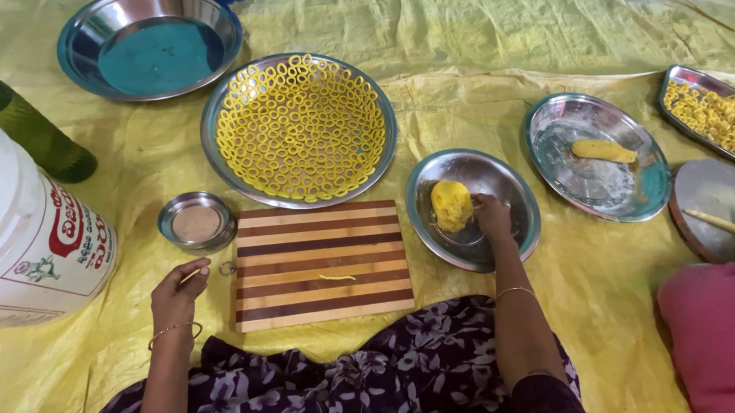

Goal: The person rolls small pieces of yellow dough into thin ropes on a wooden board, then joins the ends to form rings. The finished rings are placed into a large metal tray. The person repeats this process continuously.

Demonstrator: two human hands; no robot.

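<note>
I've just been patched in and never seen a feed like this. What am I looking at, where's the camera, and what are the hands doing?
There is no machine: one camera on a person's head looks down at their own two bare hands over a yellow sheet. The right hand reaches into a small steel bowl and touches a lump of yellow dough. The left hand rests beside a striped wooden board, pinching what looks like a thin dough strip. Behind the board, a big steel plate holds many yellow dough rings. A small cup sits left of the board. The pink sleeve on the right is someone else's.

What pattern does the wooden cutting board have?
Alternating light and dark brown stripes on the wooden cutting board; head view.
</note>
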